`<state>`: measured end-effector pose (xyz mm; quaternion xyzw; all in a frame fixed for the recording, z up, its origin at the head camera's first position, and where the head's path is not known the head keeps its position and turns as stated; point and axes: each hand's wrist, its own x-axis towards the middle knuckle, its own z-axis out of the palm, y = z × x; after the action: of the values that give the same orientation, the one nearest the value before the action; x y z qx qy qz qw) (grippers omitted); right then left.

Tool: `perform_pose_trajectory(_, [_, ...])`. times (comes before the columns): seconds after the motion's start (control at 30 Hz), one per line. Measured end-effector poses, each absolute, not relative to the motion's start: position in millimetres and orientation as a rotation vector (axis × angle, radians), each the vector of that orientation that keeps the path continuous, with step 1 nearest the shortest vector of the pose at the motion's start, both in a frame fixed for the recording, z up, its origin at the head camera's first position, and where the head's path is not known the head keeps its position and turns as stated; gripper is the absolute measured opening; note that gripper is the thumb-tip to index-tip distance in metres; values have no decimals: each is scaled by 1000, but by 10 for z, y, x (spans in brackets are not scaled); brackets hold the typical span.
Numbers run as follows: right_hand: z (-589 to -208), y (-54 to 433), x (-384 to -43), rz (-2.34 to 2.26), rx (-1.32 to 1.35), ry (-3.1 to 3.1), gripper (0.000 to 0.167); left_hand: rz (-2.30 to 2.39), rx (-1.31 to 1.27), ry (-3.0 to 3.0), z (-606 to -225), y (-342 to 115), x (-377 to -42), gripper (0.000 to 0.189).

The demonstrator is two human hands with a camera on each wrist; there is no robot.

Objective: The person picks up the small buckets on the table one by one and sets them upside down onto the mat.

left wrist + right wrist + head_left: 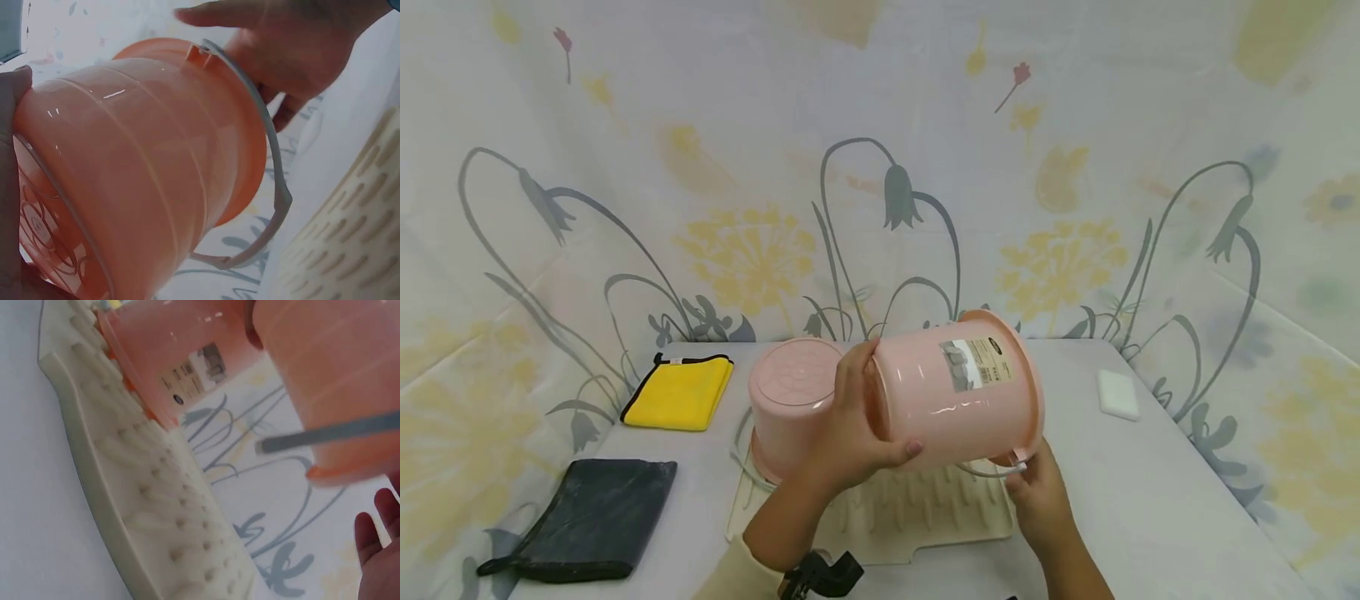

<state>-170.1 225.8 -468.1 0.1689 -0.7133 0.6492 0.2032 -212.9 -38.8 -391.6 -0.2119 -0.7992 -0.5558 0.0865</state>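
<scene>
A pink bucket (940, 417) lies tipped on its side in the air, its mouth to the right and a label on its wall. My left hand (850, 437) grips it at the base end, with the thumb along the wall. At the rim is my right hand (1047, 500), its fingers loosely extended beside the grey handle (275, 156) in the left wrist view. A second pink bucket (790, 417) stands upside down on the left part of a cream pegged drying rack (955, 533), below the held bucket.
To the left lie a folded yellow cloth (681, 396) with black edging and a dark grey folded cloth (598, 512). A white block (1117, 394) lies at the right of the white table (1157, 517). Behind hangs a flower-patterned curtain (760, 125).
</scene>
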Motion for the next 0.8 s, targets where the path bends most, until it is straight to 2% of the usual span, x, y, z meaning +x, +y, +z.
perform_pose_trajectory(0.1, [-4704,2364,-1721,1680,566,-2036,47,-1655,-641,-2390,-3815,-459,-2131,126])
perform_pose_trajectory(0.17, [-4691,2429,-1714,1584,445,-2151,46,-1697,-651,-2391,-3735,-501,-2127,126])
perform_pose_trajectory(0.3, [-4671,2533,-1698,1359,122,-2518,32,-1746,-673,-2407,-3571,-556,-2121,128])
perform_pose_trajectory(0.37, [-4696,2579,-1692,1245,80,-2702,27,-1699,-703,-2427,-3501,-574,-2132,128])
perform_pose_trajectory(0.67, [-4974,2683,-1585,970,457,-3026,70,-1506,-742,-2516,-3291,-748,-2213,126])
perform_pose_trajectory(0.8, [-5035,2684,-1552,881,483,-3050,75,-1404,-790,-2545,-3208,-832,-2274,125])
